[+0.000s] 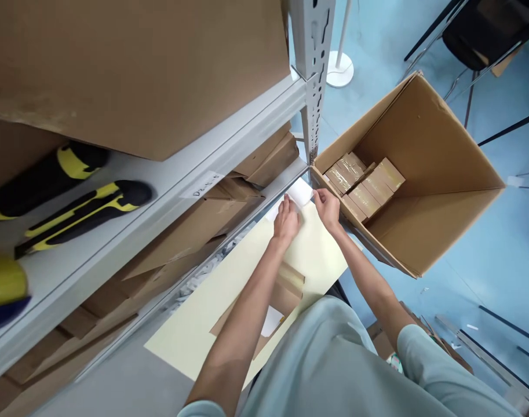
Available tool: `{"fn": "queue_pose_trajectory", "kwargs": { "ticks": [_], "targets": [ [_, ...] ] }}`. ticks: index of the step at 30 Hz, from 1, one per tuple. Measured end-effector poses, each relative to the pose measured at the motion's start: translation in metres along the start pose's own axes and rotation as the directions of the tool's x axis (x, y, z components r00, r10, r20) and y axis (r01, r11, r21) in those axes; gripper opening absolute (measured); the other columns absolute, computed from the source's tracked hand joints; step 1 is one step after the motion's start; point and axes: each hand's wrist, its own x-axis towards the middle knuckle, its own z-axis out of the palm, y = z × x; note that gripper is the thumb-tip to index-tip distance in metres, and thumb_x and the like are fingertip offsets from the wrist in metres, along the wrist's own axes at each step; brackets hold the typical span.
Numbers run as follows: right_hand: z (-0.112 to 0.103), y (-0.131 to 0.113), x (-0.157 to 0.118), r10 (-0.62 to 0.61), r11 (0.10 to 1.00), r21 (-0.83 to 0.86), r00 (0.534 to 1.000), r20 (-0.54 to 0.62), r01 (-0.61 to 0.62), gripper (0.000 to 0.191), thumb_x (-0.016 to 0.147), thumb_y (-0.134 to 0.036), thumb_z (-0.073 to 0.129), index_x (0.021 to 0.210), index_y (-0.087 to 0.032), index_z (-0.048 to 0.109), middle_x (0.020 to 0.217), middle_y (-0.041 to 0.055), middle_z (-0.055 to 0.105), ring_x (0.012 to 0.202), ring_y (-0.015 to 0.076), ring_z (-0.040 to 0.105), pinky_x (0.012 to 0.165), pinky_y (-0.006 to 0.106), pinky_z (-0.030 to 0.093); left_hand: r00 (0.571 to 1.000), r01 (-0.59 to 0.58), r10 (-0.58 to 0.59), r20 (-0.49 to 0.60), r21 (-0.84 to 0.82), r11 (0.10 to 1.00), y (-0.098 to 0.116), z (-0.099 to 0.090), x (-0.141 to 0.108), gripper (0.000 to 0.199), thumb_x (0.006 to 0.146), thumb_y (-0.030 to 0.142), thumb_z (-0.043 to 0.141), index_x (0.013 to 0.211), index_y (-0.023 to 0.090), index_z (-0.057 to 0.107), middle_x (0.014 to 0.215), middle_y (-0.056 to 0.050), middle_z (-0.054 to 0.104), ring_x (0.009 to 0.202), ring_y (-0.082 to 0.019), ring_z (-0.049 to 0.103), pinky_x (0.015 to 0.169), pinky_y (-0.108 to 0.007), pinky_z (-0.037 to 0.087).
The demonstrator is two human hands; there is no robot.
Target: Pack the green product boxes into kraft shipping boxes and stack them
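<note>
Right hand (328, 209) fingers pinch white paper (299, 191) at board (320, 246)'s far edge, beside carton (438, 133); left hand (287, 221) fingers touch it, pinch unclear. Uneven pull could crease or tear paper.

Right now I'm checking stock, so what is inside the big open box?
The box holds small brown cartons, bunched toward one side, some with shiny tape. Whatever lies beneath them is covered, so I can't tell.
</note>
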Motion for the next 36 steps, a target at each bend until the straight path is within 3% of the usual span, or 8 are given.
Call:
{"fn": "queue_pose_trajectory", "kwargs": {
  "ticks": [6, 14, 20, 26, 29, 31, 34, 36],
  "targets": [
    [-0.006, 0.022, 0.001, 0.085, 0.996, 0.023, 0.996, -0.021, -0.085, 0.049, 0.114, -0.062, 0.05, 0.103, -0.021, 0.074, 0.093, 0.0071, 0.083, 0.085, 0.023, 0.076, 0.082, 0.032, 0.058, 0.999, 0.02, -0.022, 0.029, 0.056, 0.998, 0.002, 0.006, 0.002, 0.077, 0.093, 0.014, 0.056, 0.167, -0.004, 0.044, 0.185, -0.027, 0.031, 0.16, -0.043, 0.043, 0.127, -0.056, 0.052],
    [-0.007, 0.021, -0.009, 0.177, 0.984, 0.006, 0.982, -0.061, -0.177, 0.05, 0.116, -0.062, 0.046, 0.107, -0.021, 0.073, 0.091, 0.0079, 0.083, 0.084, 0.0231, 0.078, 0.083, 0.032, 0.059, 0.997, 0.022, -0.022, 0.067, 0.005, 1.0, -0.003, 0.01, 0.01, 0.079, 0.09, 0.017, 0.059, 0.165, -0.004, 0.048, 0.185, -0.028, 0.03, 0.156, -0.048, 0.043, 0.113, -0.059, 0.062],
    [-0.011, 0.018, -0.026, 0.177, 0.98, -0.074, 0.978, -0.112, -0.186, 0.042, 0.118, -0.054, 0.045, 0.106, -0.023, 0.071, 0.091, 0.0067, 0.083, 0.087, 0.0238, 0.08, 0.084, 0.031, 0.058, 0.996, 0.035, -0.036, 0.085, 0.015, 0.999, -0.002, 0.009, 0.014, 0.079, 0.09, 0.02, 0.064, 0.164, -0.004, 0.049, 0.184, -0.03, 0.029, 0.157, -0.049, 0.042, 0.116, -0.062, 0.059],
    [-0.025, 0.022, -0.034, 0.232, 0.973, 0.027, 0.961, -0.149, -0.23, 0.046, 0.119, -0.054, 0.039, 0.116, -0.021, 0.07, 0.098, 0.0102, 0.083, 0.088, 0.0251, 0.08, 0.081, 0.033, 0.059, 0.996, 0.035, -0.038, 0.085, 0.034, 0.999, -0.002, 0.014, 0.013, 0.082, 0.088, 0.019, 0.066, 0.165, -0.003, 0.047, 0.186, -0.029, 0.026, 0.16, -0.05, 0.038, 0.117, -0.064, 0.059],
    [-0.041, 0.021, -0.041, 0.219, 0.973, 0.112, 0.964, -0.153, -0.203, 0.049, 0.118, -0.059, 0.039, 0.12, -0.021, 0.07, 0.099, 0.0099, 0.083, 0.087, 0.025, 0.08, 0.079, 0.034, 0.06, 0.996, 0.029, -0.031, 0.088, 0.034, 0.999, -0.004, 0.015, 0.013, 0.083, 0.087, 0.018, 0.066, 0.166, -0.002, 0.047, 0.186, -0.028, 0.025, 0.161, -0.05, 0.037, 0.115, -0.064, 0.06],
    [-0.054, 0.015, -0.051, 0.182, 0.977, 0.148, 0.959, -0.215, -0.153, 0.051, 0.116, -0.063, 0.041, 0.116, -0.022, 0.071, 0.092, 0.0072, 0.081, 0.083, 0.0239, 0.078, 0.079, 0.034, 0.061, 0.996, 0.041, -0.04, 0.08, -0.005, 0.999, -0.003, 0.012, 0.015, 0.082, 0.088, 0.021, 0.068, 0.165, 0.0, 0.049, 0.187, -0.027, 0.025, 0.162, -0.049, 0.038, 0.117, -0.065, 0.059],
    [-0.078, -0.006, -0.074, 0.073, 0.989, 0.143, 0.947, -0.312, -0.029, 0.05, 0.114, -0.066, 0.049, 0.106, -0.023, 0.072, 0.078, 0.0021, 0.076, 0.072, 0.0213, 0.074, 0.074, 0.033, 0.059, 0.993, 0.113, -0.107, 0.05, -0.152, 0.982, 0.006, -0.002, 0.018, 0.074, 0.088, 0.023, 0.075, 0.157, 0.003, 0.059, 0.184, -0.026, 0.033, 0.163, -0.047, 0.041, 0.13, -0.061, 0.048],
    [-0.092, -0.023, -0.093, -0.032, 0.992, 0.105, 0.946, -0.322, 0.069, 0.049, 0.114, -0.066, 0.052, 0.103, -0.024, 0.074, 0.076, 0.0012, 0.075, 0.068, 0.0202, 0.071, 0.071, 0.033, 0.058, 0.986, 0.154, -0.167, -0.013, -0.312, 0.937, 0.018, -0.017, 0.007, 0.058, 0.094, 0.027, 0.074, 0.147, 0.005, 0.068, 0.176, -0.026, 0.048, 0.163, -0.043, 0.045, 0.137, -0.056, 0.039]
  ]
}}
